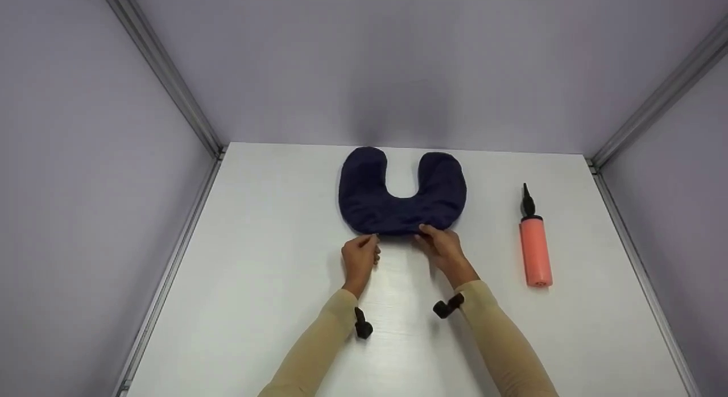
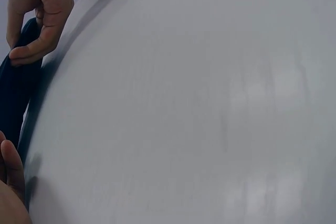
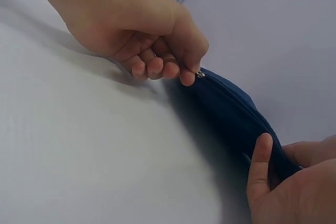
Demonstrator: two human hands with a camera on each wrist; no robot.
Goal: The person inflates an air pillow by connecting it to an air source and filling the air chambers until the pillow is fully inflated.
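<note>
A dark blue neck pillow (image 1: 401, 195) lies mid-counter, its near edge held by both hands; the left hand (image 3: 137, 31) pinches the small zipper pull (image 3: 200, 75), the right hand (image 1: 443, 247) grips the cloth; the pull could slip or the fabric snag; the white counter (image 1: 256, 283) offers room, a pink pump (image 1: 535, 250) lying well right.

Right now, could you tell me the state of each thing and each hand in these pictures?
Neck pillow: flat, limp, lying on the table.
Zipper pull: at the pillow's near edge, pinched.
Left hand: pinches the zipper pull.
Right hand: grips the pillow's near edge.
Hand pump: lying on its side, untouched, right of the pillow.
</note>
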